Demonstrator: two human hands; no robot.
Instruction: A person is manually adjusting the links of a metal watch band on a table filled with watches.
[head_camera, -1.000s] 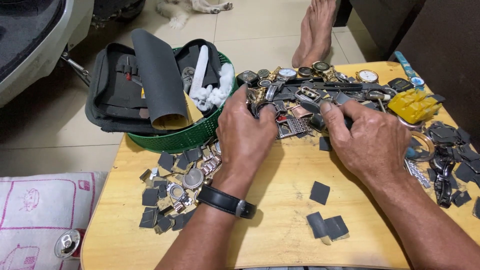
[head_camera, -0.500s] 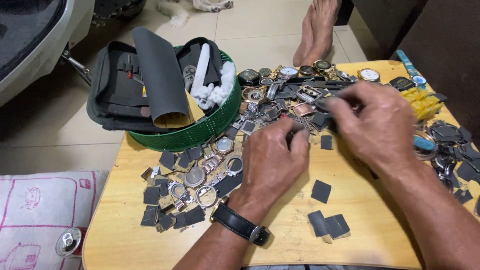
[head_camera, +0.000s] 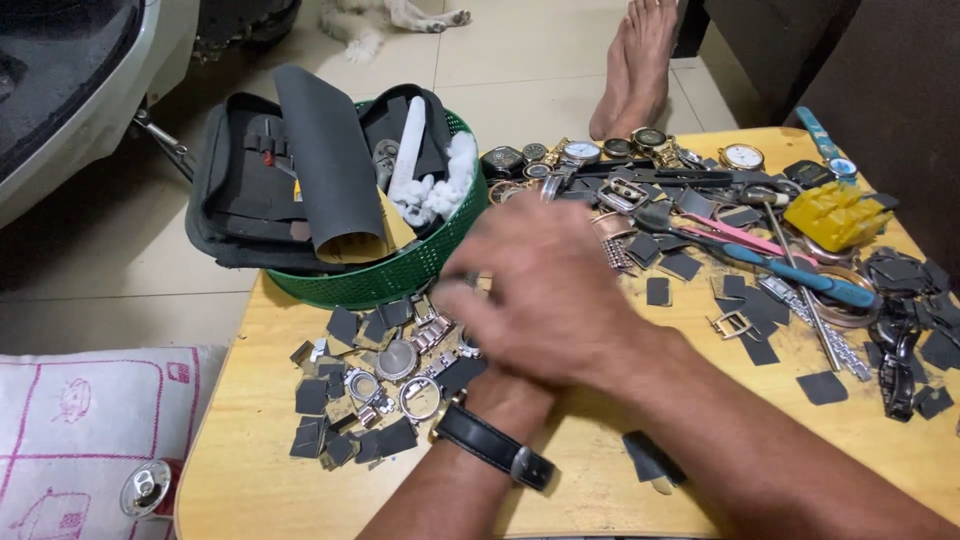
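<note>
Sorting watch parts (head_camera: 400, 375) on wooden table (head_camera: 590, 500): right hand (head_camera: 560, 290) crossed over left hand (head_camera: 490, 385), blurred; grip cannot be told, probably nothing pinched. Best kept low, slow, sweeping small cases clear of green basket (head_camera: 400, 280).

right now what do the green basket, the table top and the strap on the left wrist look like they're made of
The green basket looks like moulded plastic: a uniform colour and a regular lattice wall. The table top looks like light wood with a smooth finish; faint grain lines show. The wrist strap looks like matte black leather or rubber, with a shiny metal buckle; which one the picture leaves open.
</note>
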